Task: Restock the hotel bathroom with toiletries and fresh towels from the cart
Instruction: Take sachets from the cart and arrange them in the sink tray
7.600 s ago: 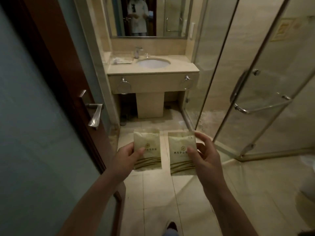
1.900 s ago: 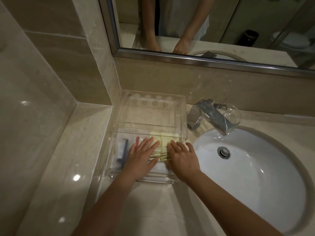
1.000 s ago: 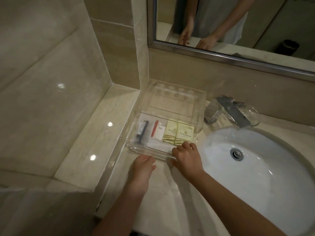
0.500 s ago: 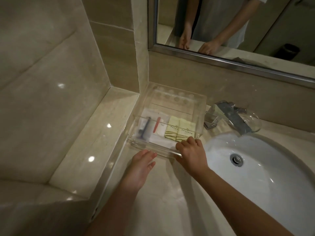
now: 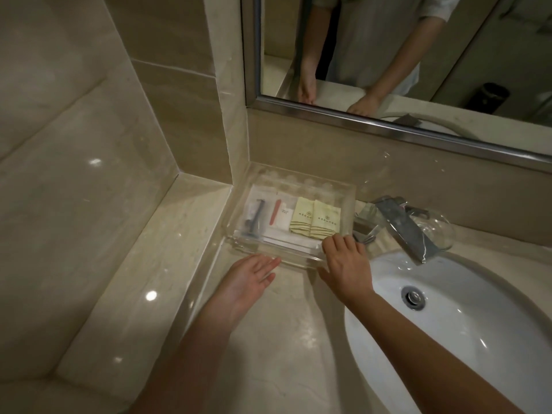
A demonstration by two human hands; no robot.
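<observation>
Tray's been pushed back: clear tray now sits in the counter corner, two sachets side by side inside. Hands: left hand flat, fingers straight, tips at the front wall; right hand curled over the front-right rim. Probably stiff, slick, light acrylic; grip by the rim.

text: no legible text | pale-yellow sachets: emblem over one printed line, too small to read | white packet: small print, illegible
</observation>
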